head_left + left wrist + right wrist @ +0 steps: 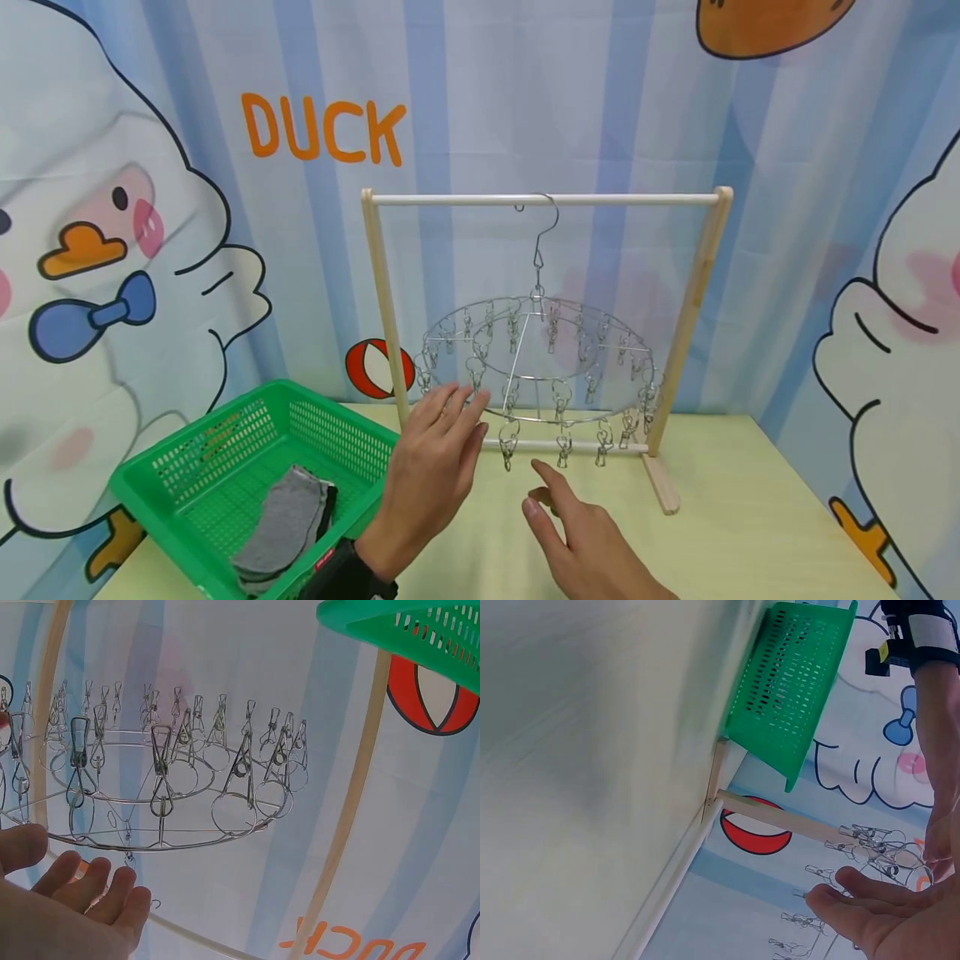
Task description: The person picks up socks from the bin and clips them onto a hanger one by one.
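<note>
A round wire clip hanger (540, 421) with several metal clips hangs by its hook from the white bar (450, 200) of a wooden-sided rack. My left hand (437, 458) is raised at the hanger's front left edge, its fingers extended and holding nothing; whether they touch the wire I cannot tell. In the left wrist view the hand (82, 907) is beside the hanger's ring (172, 847). Lower and to the right, my right hand (588, 537) has loosely bent fingers with nothing between them, near the front clips (564, 450). Folded grey socks (288, 521) lie in the green basket (337, 400).
The green basket stands at the left on the pale yellow table (750, 500). The rack's right wooden post (690, 325) rises behind the hands, with its foot (662, 483) on the tabletop. A curtain (495, 100) printed with ducks hangs behind everything.
</note>
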`<act>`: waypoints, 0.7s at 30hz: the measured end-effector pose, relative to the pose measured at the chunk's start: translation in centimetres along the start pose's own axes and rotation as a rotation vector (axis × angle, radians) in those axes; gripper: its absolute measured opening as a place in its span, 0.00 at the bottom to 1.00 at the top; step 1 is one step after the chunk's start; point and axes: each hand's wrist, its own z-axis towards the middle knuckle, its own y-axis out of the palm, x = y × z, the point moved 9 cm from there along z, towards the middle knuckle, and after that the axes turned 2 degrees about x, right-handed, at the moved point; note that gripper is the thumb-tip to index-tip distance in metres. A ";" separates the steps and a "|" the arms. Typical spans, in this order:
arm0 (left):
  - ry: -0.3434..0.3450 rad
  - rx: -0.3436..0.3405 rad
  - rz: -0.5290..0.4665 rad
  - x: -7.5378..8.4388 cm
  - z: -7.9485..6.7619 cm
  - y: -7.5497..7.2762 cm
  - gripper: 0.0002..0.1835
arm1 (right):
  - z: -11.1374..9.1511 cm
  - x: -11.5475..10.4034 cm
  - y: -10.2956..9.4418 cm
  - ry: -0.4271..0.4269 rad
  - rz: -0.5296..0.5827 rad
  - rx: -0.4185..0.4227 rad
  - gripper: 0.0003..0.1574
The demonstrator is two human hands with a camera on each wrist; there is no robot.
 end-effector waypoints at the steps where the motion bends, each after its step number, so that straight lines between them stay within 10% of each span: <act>1: 0.006 -0.002 -0.003 0.0 0.0 0.0 0.23 | 0.0 0.0 0.0 0.005 0.006 0.001 0.32; 21: 0.019 -0.005 -0.018 0.0 0.6 0.4 0.18 | 2.3 -1.5 -0.3 0.003 0.041 0.167 0.32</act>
